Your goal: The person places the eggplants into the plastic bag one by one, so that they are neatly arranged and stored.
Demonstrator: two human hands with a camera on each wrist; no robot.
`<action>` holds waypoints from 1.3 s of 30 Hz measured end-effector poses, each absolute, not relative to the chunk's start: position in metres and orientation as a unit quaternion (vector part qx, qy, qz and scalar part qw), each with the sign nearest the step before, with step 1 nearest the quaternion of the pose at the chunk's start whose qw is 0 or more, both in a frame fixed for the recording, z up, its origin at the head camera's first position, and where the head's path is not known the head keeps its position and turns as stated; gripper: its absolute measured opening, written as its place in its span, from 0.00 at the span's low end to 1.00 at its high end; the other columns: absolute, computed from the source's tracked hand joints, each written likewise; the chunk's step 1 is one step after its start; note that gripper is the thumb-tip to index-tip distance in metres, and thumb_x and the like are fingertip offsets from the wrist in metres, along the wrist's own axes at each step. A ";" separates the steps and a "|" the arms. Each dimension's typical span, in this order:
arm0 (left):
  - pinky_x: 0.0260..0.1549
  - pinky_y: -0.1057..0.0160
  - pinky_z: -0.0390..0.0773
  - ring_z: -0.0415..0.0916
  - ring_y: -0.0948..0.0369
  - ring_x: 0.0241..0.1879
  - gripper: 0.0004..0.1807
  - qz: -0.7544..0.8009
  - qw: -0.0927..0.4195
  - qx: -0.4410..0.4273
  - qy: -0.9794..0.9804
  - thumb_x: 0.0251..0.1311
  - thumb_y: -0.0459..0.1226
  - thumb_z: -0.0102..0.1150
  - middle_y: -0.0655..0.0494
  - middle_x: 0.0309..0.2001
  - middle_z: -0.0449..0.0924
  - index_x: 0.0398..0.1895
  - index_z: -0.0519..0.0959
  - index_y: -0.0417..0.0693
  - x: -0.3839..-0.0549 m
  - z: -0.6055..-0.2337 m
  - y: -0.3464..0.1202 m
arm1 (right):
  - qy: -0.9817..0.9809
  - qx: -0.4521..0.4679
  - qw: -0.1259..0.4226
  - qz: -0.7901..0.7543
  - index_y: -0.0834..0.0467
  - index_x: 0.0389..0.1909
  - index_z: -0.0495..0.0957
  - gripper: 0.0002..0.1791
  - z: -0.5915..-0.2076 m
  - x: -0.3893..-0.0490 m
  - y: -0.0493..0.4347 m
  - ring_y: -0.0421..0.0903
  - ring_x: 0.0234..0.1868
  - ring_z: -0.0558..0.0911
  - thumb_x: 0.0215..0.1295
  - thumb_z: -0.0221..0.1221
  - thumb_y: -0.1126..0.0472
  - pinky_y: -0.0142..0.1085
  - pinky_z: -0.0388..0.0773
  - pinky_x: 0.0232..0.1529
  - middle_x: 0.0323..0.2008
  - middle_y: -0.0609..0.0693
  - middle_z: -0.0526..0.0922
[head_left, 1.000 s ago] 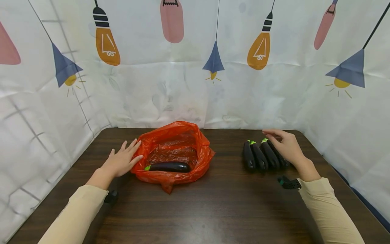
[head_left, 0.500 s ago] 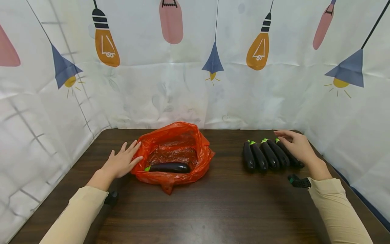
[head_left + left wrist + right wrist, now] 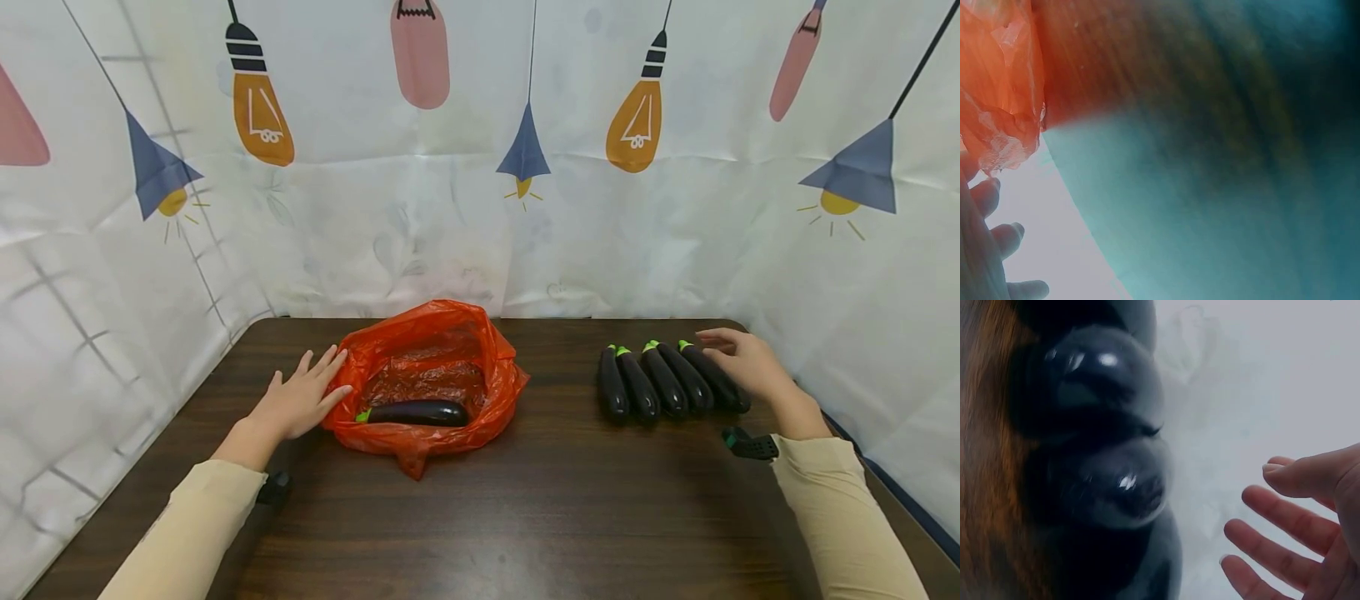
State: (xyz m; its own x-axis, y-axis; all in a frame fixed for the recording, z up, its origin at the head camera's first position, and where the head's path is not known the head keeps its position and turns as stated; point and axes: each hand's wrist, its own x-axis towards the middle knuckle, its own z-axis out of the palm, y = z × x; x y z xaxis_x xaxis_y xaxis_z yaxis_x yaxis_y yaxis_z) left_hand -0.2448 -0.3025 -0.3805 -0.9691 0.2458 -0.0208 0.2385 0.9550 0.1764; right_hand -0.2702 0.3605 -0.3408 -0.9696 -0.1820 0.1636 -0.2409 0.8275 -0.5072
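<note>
A red plastic bag (image 3: pixel 504 379) stands with its mouth wide on the table, and one eggplant (image 3: pixel 420 412) lies inside near the front. My left hand (image 3: pixel 296 402) touches the bag's left side with spread, straight fingers; in the left wrist view its fingertips are by the bag's crinkled edge (image 3: pixel 1007 150). To the right, several eggplants (image 3: pixel 665 385) lie side by side, green stem ends away from me. My right hand (image 3: pixel 750 367) is just right of the last eggplant (image 3: pixel 712 377), fingers loosely bent, nothing held. The right wrist view shows its fingers (image 3: pixel 1285 512) apart from the glossy eggplant ends (image 3: pixel 1110 481).
The dark wooden table (image 3: pixel 495 517) is bounded at the back and sides by white cloth (image 3: pixel 465 225) printed with lamps and bulbs. Black straps sit at both wrists. Bare tabletop lies between the bag and the eggplants and in front of them.
My right hand has moved rightward off the eggplant row, and the rightmost eggplant, earlier partly hidden by it, now shows fully. My left hand and the bag stay put.
</note>
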 end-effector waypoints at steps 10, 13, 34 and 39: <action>0.62 0.18 0.43 0.42 0.28 0.75 0.44 0.089 0.022 0.123 0.988 0.76 0.60 0.43 0.34 0.80 0.46 0.82 0.52 0.39 -0.245 -0.380 -0.304 | -0.962 0.105 0.032 0.252 0.76 0.65 0.70 0.21 -0.349 -0.272 0.375 0.75 0.57 0.76 0.79 0.53 0.65 0.66 0.75 0.51 0.58 0.78 0.75; 0.62 0.18 0.43 0.42 0.28 0.75 0.44 0.088 0.022 0.123 0.988 0.76 0.60 0.43 0.34 0.80 0.46 0.81 0.52 0.39 -0.245 -0.380 -0.304 | -0.962 0.103 0.019 0.252 0.77 0.65 0.68 0.23 -0.350 -0.273 0.378 0.76 0.58 0.74 0.79 0.53 0.64 0.66 0.74 0.52 0.60 0.78 0.73; 0.62 0.18 0.43 0.42 0.28 0.75 0.44 0.085 0.021 0.124 0.988 0.76 0.60 0.44 0.34 0.80 0.46 0.82 0.52 0.40 -0.245 -0.382 -0.303 | -0.970 0.083 -0.045 0.222 0.79 0.66 0.64 0.28 -0.356 -0.277 0.389 0.80 0.58 0.71 0.80 0.52 0.59 0.68 0.73 0.51 0.59 0.80 0.72; 0.62 0.18 0.43 0.42 0.29 0.75 0.44 0.086 0.020 0.125 0.988 0.76 0.60 0.44 0.34 0.80 0.46 0.82 0.52 0.40 -0.245 -0.382 -0.302 | -0.971 0.084 -0.046 0.221 0.80 0.66 0.64 0.29 -0.360 -0.279 0.391 0.80 0.58 0.71 0.80 0.53 0.58 0.68 0.73 0.51 0.59 0.81 0.72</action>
State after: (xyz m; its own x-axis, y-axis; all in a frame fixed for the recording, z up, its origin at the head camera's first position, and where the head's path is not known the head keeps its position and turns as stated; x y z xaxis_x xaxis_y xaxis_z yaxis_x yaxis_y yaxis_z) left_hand -0.2455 -0.3023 -0.3821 -0.9679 0.2508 -0.0186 0.2439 0.9540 0.1744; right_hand -0.2792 0.3913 -0.3604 -0.9817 -0.1832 -0.0527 -0.1424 0.8885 -0.4362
